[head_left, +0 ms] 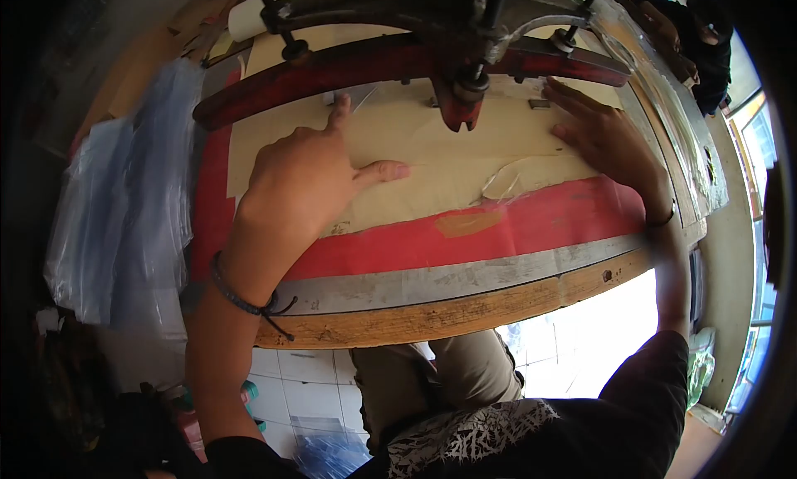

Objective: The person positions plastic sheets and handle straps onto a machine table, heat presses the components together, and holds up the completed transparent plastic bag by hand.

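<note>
My left hand (pixel 303 176) rests on a beige sheet (pixel 432 180), its index finger and thumb stretched out; the other fingers are partly hidden. Beside its index fingertip lies a small transparent piece, hard to make out. Toward the right end of the beige sheet, my right hand (pixel 594 130) lies flat with fingers extended, close to a small dark metal block (pixel 539 104). The beige sheet has a torn, lifted patch (pixel 502 180) and covers part of a red sheet (pixel 531 222). Neither hand appears to grip anything.
A dark red press bar (pixel 332 76) with a notched centre piece (pixel 462 109) spans above the hands. Clear plastic sheets (pixel 124 205) pile at the left; more plastic (pixel 689 130) lies right. The wooden table edge (pixel 440 317) is nearest me. Another person (pixel 706 47) is at the upper right.
</note>
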The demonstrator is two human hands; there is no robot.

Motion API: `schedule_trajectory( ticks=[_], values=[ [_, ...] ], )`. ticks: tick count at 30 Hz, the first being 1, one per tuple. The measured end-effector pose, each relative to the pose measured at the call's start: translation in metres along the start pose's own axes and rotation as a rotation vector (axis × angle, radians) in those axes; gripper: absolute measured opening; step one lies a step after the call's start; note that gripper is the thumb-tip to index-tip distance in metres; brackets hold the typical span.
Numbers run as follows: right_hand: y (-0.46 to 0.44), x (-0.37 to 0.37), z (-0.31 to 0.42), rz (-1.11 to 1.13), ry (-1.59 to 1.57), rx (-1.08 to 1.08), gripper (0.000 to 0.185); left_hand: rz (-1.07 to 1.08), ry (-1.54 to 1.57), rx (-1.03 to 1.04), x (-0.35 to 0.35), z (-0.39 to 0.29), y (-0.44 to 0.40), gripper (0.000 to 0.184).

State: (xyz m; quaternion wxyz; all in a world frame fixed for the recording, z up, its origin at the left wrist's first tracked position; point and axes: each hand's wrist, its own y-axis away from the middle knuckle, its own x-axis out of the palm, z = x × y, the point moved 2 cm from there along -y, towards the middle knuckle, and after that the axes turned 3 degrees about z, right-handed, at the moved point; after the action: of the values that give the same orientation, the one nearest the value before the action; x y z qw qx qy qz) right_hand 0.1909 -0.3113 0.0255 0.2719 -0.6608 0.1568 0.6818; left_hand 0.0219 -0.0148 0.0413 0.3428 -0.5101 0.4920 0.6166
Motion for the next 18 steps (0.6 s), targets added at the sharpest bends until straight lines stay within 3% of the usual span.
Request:
schedule_trajectory(
  ticks=[6, 16, 18],
  values=[
    [0.004, -0.001, -0.003, -0.020, 0.024, -0.051, 0.046, -0.064, 0.030, 0.026, 0.003, 0.000, 0.001, 0.110],
    [0.002, -0.011, 0.010, 0.097, 0.071, 0.088, 0.047, -0.098, -0.021, 0.076, 0.003, 0.002, 0.001, 0.108],
    [0.004, -0.008, 0.006, 0.039, 0.070, 0.023, 0.047, -0.065, -0.014, 0.051, 0.001, 0.000, 0.002, 0.108]
  ],
)
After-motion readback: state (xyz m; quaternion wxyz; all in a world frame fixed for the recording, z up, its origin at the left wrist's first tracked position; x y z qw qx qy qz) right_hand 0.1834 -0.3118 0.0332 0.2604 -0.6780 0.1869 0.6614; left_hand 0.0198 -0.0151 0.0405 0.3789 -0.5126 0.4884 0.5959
